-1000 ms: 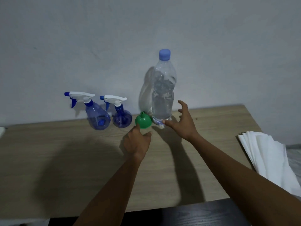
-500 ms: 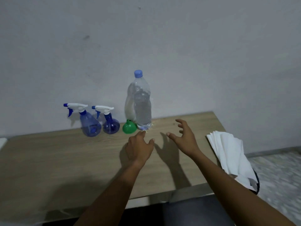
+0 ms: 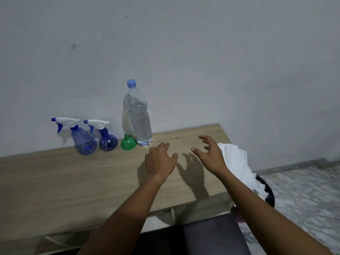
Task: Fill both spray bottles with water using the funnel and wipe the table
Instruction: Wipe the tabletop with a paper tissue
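Note:
Two blue spray bottles with white trigger heads stand against the wall: the larger spray bottle (image 3: 83,142) at the left, the smaller spray bottle (image 3: 108,141) beside it. A green funnel (image 3: 128,143) lies mouth-down to their right, touching a tall clear water bottle (image 3: 138,122) with a blue cap. My left hand (image 3: 160,161) hovers over the wooden table (image 3: 73,179), in front of the water bottle, fingers apart and empty. My right hand (image 3: 211,155) is held further right, fingers curled apart, holding nothing.
A pile of white paper towels (image 3: 237,162) lies at the table's right end, hanging over the edge. A dark round bin (image 3: 269,195) stands on the speckled floor below them. The grey wall runs close behind the bottles.
Both hands have drawn back from the funnel and the water bottle toward me. The view has pulled away and tilted up, so the objects look smaller and further left.

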`<state>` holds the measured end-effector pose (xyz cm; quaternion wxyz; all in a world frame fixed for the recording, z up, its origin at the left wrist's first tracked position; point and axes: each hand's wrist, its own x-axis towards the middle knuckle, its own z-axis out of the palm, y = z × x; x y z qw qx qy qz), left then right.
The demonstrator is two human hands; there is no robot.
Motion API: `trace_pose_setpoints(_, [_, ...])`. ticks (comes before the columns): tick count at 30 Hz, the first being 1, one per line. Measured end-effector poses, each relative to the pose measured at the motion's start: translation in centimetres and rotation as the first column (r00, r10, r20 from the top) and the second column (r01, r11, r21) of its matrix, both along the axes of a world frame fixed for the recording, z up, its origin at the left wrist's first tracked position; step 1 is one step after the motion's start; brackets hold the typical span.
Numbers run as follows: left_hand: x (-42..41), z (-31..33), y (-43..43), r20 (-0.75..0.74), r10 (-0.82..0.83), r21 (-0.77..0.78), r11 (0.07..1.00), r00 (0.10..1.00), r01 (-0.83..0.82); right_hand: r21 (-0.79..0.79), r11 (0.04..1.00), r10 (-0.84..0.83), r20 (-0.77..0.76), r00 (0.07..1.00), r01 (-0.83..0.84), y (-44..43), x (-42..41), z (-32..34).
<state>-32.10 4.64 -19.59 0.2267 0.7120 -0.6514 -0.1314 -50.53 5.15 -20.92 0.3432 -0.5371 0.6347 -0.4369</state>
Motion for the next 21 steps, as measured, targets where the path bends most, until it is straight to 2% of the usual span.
trace_pose_setpoints(6, [-6.2, -0.7, -0.4, 0.019, -0.174, 0.051, 0.984, 0.985, 0.172, 0.046, 0.987, -0.153, -0.055, 0.987, 0.156, 1.4, -6.0, -2.2])
trace_pose_setpoints(10, [-10.9, -2.1, -0.8, 0.015, -0.32, 0.128, 0.94, 0.947, 0.316, 0.143, 0.942, -0.284, -0.144, 0.948, 0.304, 2.6, -10.2, -4.5])
trace_pose_setpoints(13, [-14.0, -3.4, -1.1, -0.013, -0.442, 0.192, 0.879, 0.897, 0.436, 0.206, 0.889, -0.361, -0.238, 0.902, 0.41, 3.5, -12.7, -6.3])
trace_pose_setpoints(16, [-16.5, -4.7, -1.4, 0.036, -0.556, 0.26, 0.808, 0.83, 0.53, 0.24, 0.843, -0.403, -0.313, 0.86, 0.482, 4.2, -14.7, -7.9])
trace_pose_setpoints(21, [-18.8, -6.9, -1.5, 0.141, -0.637, 0.308, 0.756, 0.758, 0.577, 0.284, 0.816, -0.427, -0.289, 0.857, 0.503, 4.5, -16.5, -9.2])
